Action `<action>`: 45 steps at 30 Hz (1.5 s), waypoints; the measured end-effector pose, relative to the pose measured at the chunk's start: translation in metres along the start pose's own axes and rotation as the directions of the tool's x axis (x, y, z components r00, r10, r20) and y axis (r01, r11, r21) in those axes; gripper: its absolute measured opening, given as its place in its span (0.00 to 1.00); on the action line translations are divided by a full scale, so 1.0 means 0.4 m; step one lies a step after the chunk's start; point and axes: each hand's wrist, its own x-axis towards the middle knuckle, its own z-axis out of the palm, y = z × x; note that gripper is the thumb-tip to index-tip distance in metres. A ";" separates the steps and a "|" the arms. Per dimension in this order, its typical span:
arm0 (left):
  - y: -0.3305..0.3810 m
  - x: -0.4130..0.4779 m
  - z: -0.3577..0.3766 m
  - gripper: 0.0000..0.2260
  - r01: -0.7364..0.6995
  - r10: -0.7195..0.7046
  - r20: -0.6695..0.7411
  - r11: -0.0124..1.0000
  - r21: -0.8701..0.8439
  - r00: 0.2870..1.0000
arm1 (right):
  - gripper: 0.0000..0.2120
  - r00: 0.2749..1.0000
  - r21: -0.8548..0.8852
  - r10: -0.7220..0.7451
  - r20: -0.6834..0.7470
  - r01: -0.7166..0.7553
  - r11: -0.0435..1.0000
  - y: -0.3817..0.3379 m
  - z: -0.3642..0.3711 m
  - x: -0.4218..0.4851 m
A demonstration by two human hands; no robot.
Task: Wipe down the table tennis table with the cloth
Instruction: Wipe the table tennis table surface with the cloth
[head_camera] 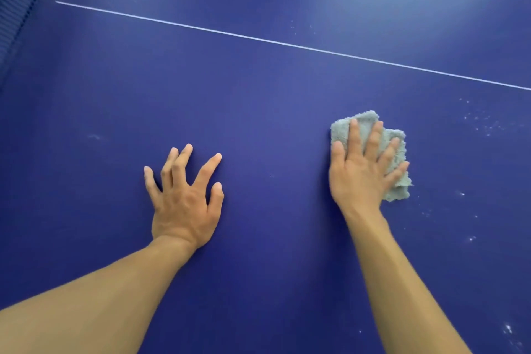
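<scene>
The dark blue table tennis table (258, 112) fills the view. A folded grey-green cloth (399, 152) lies flat on it at the right. My right hand (362, 167) presses down on the cloth with straight, spread fingers, covering most of it. My left hand (184, 195) rests on the bare table to the left, fingers spread and fingertips touching the surface, holding nothing.
A thin white line (287, 44) runs across the table from upper left to right. The net (17, 8) stands at the upper left corner. White specks of dust (482, 123) dot the surface right of the cloth and toward the lower right.
</scene>
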 end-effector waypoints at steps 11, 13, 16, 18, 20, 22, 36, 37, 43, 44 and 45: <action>-0.010 0.008 0.014 0.25 -0.031 0.031 -0.040 1.000 0.007 0.999 | 0.25 0.636 -0.147 -0.767 0.088 0.770 0.621 -0.026 0.039 -0.018; -0.010 0.008 0.012 0.25 -0.036 0.036 -0.034 0.999 0.013 0.999 | 0.27 0.819 -0.112 -0.571 0.059 0.574 0.811 -0.014 -0.013 0.129; -0.010 0.007 0.009 0.25 -0.037 0.037 -0.022 0.999 0.024 0.999 | 0.28 0.993 0.027 -0.118 0.015 0.118 0.993 -0.063 -0.078 0.308; -0.009 0.008 0.005 0.25 -0.038 0.039 -0.018 0.999 0.025 0.999 | 0.28 1.000 0.038 -0.002 0.012 0.001 0.999 -0.139 -0.080 0.346; -0.007 0.011 0.002 0.25 -0.038 0.039 -0.017 0.999 0.032 0.999 | 0.27 0.992 -0.005 -0.122 0.035 0.123 0.992 -0.231 -0.049 0.308; -0.005 0.009 -0.001 0.25 -0.032 0.032 -0.017 0.999 0.031 0.999 | 0.27 0.920 -0.081 -0.387 0.060 0.391 0.917 -0.291 0.005 0.202; -0.010 0.006 0.014 0.26 -0.027 0.026 -0.033 0.999 -0.023 0.999 | 0.29 0.962 -0.089 -0.269 0.055 0.273 0.958 0.179 -0.109 0.199; -0.011 0.005 0.015 0.26 -0.025 0.024 -0.032 0.999 -0.023 0.999 | 0.29 0.984 -0.062 -0.178 0.015 0.179 0.982 0.169 -0.119 0.249; -0.014 0.004 0.020 0.26 -0.020 0.019 -0.024 1.000 -0.023 1.000 | 0.27 0.994 -0.009 -0.111 -0.004 0.111 0.994 -0.012 -0.065 0.259; -0.015 0.005 0.021 0.26 -0.020 0.019 -0.024 0.999 -0.028 1.000 | 0.27 0.975 -0.029 -0.223 0.015 0.224 0.974 -0.038 -0.039 0.198; -0.016 0.004 0.021 0.26 -0.022 0.021 -0.024 0.999 -0.032 0.999 | 0.27 0.940 -0.056 -0.341 0.026 0.342 0.938 -0.053 -0.011 0.122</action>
